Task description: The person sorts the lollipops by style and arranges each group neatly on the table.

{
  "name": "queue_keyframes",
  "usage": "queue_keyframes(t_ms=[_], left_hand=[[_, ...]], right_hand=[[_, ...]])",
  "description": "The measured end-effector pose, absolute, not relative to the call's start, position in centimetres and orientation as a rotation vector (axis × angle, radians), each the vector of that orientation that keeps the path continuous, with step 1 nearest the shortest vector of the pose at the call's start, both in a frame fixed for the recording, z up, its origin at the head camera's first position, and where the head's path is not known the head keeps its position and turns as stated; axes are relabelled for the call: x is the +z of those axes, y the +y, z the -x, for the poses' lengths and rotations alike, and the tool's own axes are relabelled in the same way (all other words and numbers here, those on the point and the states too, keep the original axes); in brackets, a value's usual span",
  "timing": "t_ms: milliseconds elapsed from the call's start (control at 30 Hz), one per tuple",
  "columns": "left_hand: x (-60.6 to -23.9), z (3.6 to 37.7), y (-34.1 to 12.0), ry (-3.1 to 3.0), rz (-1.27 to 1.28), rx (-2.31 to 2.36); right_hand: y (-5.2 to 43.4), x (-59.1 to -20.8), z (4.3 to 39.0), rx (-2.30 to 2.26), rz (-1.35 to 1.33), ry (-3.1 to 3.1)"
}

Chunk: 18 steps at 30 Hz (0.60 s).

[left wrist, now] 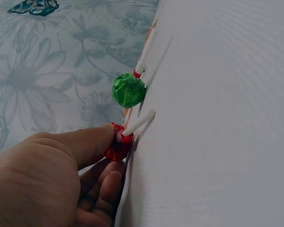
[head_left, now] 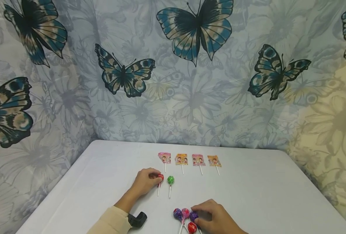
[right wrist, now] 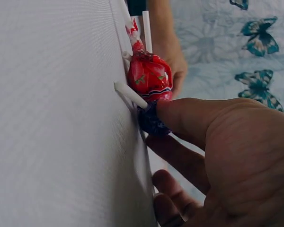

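My left hand (head_left: 145, 182) pinches the head of a red-wrapped lollipop (head_left: 161, 176) between thumb and fingers. Its white stick points toward the table's front. Just to its right lies a green lollipop (head_left: 170, 180), untouched. Nearer the front edge, my right hand (head_left: 215, 217) grips a dark purple lollipop (head_left: 193, 215) by its head, and in the right wrist view that purple head (right wrist: 153, 120) sits between thumb and index finger. Beside it lie a pink lollipop (head_left: 185, 213), another purple one (head_left: 177, 214) and a red one (head_left: 192, 227), their sticks partly crossing.
Toward the back of the white table (head_left: 249, 182), several flat lollipops in pink and orange wrappers form a row, among them a pink one (head_left: 198, 160) and an orange one (head_left: 214, 161). A butterfly-patterned cloth (head_left: 196, 97) hangs behind the table and at its sides.
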State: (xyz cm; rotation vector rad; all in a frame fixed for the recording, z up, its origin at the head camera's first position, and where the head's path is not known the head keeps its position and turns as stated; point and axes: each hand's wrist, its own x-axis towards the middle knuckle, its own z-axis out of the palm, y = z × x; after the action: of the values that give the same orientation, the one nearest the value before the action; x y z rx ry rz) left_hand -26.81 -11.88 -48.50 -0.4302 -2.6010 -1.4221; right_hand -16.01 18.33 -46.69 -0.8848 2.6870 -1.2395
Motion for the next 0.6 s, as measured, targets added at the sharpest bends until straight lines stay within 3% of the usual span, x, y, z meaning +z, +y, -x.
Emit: queue_keyframes(t_ms=[333,600], left_hand=[[-48.6,26.89,-11.95,-2.6,0.426,-1.426],[-48.63,26.78,-11.96,-2.599,0.432,-1.419]], right_hand=[[17.54,-46.13,16.06,-1.142,0.577,2.619],[17.92,-46.44,15.87,-1.171,0.704,2.664]])
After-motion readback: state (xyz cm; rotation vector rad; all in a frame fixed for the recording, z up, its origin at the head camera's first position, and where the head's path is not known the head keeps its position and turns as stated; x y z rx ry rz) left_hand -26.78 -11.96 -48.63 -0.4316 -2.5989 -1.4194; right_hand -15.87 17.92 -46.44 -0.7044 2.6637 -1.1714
